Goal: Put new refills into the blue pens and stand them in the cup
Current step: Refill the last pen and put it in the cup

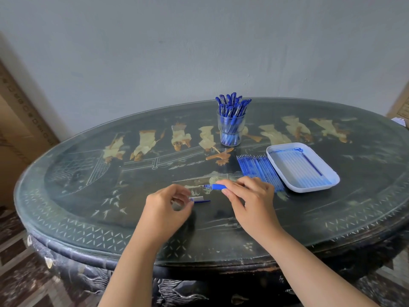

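My right hand [247, 197] grips a blue pen [215, 186] by its grip section, the bare tip pointing left. My left hand [168, 204] pinches a clear pen cap with a blue clip [200, 199], held just left of and below the pen tip. At the back of the table a clear cup [231, 129] stands full of several capped blue pens. A row of blue refills [257, 168] lies on the table beside a white tray [329, 181] that holds one refill [312, 163] and blue ink stains.
The work sits on a dark oval lacquer table [88, 207] with a glass top and painted figures. A wall runs right behind it. Cardboard boxes stand at the far left [20, 129] and far right [400, 107].
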The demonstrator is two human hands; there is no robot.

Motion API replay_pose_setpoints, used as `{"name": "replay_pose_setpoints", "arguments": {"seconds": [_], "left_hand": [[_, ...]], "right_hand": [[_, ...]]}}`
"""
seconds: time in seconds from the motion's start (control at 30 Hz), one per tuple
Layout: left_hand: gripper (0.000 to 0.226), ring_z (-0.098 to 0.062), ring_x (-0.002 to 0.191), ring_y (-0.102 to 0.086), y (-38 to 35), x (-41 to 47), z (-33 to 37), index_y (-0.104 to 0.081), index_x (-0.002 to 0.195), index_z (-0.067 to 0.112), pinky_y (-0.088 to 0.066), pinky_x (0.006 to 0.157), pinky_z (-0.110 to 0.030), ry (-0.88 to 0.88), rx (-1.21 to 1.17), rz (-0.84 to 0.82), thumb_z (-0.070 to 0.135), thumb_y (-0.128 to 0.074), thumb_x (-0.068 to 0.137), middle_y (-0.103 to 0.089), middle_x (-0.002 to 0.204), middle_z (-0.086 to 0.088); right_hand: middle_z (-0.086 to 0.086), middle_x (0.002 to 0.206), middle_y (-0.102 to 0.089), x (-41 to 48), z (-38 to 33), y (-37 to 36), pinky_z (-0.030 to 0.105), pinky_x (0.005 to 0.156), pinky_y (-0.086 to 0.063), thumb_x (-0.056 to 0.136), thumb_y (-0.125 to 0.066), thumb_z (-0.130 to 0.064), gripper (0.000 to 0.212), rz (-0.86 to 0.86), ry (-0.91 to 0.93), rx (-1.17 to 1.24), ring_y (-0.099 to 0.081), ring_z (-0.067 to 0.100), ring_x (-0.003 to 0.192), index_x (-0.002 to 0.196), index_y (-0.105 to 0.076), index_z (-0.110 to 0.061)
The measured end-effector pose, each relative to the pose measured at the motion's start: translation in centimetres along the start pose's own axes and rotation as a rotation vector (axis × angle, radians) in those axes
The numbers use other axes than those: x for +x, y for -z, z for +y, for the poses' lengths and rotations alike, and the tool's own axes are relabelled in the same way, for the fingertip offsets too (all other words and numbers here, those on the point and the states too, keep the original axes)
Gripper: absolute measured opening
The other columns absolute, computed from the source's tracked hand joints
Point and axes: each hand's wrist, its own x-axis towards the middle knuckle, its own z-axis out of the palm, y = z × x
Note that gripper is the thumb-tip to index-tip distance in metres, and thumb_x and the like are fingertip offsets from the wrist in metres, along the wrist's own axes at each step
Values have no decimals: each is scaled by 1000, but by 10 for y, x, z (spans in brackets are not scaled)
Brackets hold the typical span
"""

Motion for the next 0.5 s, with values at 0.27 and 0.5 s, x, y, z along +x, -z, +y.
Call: {"name": "replay_pose_setpoints", "arguments": {"seconds": [0.27, 0.5], "left_hand": [[22, 4, 80, -62, -12, 1, 2, -65, 88, 26, -45, 72, -3, 22, 24, -66, 17, -82, 76, -68, 78, 14], [23, 6, 79, -63, -10, 0, -1, -69, 87, 20, -41, 70, 0, 61, -35, -46, 18, -86, 72, -70, 76, 11]], "right_hand": [[-13, 80, -57, 0, -3, 1, 40, 76, -32, 95, -49, -38, 26, -12, -13, -52, -54, 14, 75, 108, -72, -39], [-19, 80, -63, 2, -14, 8, 46, 84, -36, 96, -51, -41, 25, 21, -37, -52, -59, 9, 78, 110, -71, -39]]}}
